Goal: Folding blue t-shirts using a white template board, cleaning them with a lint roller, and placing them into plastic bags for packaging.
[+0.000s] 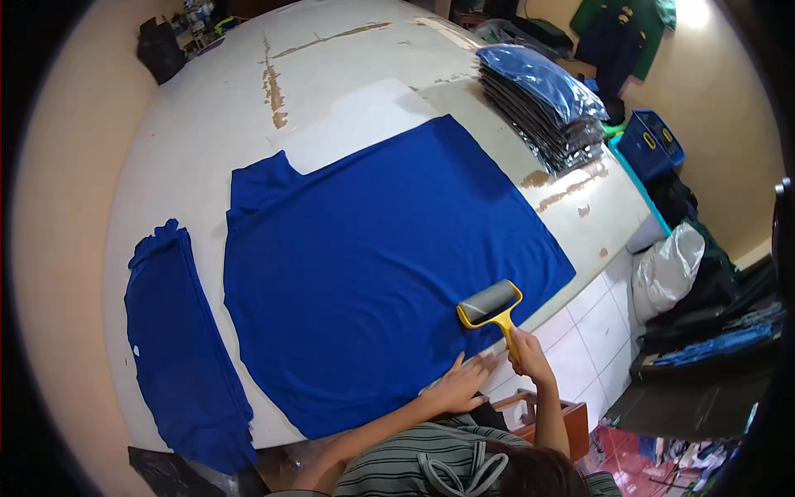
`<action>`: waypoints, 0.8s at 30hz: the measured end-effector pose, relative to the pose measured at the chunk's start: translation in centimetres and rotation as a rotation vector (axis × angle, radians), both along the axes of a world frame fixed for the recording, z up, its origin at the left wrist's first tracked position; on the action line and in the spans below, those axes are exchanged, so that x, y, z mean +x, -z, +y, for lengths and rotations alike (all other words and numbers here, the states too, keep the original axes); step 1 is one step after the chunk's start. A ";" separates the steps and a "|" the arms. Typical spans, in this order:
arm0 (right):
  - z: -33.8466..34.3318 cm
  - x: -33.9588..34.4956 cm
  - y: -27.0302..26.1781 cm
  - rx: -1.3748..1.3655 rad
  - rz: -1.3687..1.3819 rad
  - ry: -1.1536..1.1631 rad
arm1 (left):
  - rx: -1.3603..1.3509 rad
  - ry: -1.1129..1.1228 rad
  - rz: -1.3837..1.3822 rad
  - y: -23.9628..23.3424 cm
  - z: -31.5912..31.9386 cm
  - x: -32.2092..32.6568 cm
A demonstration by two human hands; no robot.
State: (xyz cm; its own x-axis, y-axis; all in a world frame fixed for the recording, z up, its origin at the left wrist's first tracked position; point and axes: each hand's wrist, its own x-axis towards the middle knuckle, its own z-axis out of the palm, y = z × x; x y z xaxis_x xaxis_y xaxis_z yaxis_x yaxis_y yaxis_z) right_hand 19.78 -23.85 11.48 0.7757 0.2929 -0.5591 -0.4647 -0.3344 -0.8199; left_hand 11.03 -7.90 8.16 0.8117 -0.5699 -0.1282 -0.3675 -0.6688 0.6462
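A blue shirt-like garment [348, 267] lies spread flat on a pale worktable [211, 118], with soft wrinkles across its middle. My right hand [531, 357] grips the yellow handle of a lint roller [490, 301]. The grey roller head is over the garment's lower right part; whether it presses on the cloth I cannot tell. My left hand [466, 382] rests with fingers stretched out at the garment's near edge, beside the table edge and just left of the roller handle. A folded pile of blue fabric [183, 348] lies to the left, partly over the near table edge.
Plastic-wrapped dark garments are stacked [540, 105] at the table's far right, a blue-wrapped one on top. Beyond the right edge are a dark blue basket [652, 143], a white plastic bag [671, 261] and a wooden stool-like piece [574, 422]. A wall [68, 248] borders the left side.
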 end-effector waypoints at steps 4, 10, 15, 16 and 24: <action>5.5 6.2 0.4 -0.031 -0.071 -0.061 | -0.264 -0.095 0.167 -0.2 1.5 1.6; 18.9 20.2 2.5 0.070 -0.119 -0.139 | -0.588 -0.410 0.403 2.2 1.3 2.4; 29.4 28.3 3.8 0.065 -0.214 -0.094 | -0.893 -0.282 0.715 6.5 1.5 2.0; 30.5 29.2 4.1 0.040 -0.261 -0.066 | -0.884 -0.292 0.716 6.7 1.5 2.0; 18.5 19.1 4.4 0.189 -0.207 -0.179 | -0.339 -0.133 0.689 0.1 3.3 2.8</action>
State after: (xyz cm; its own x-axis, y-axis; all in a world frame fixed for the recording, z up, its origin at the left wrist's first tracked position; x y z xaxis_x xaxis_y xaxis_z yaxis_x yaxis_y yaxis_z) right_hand 38.87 -5.35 7.06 0.7942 0.5180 -0.3176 -0.2291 -0.2287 -0.9461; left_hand 13.84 -4.57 8.06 0.6764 -0.5715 -0.4646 0.2609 -0.4040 0.8768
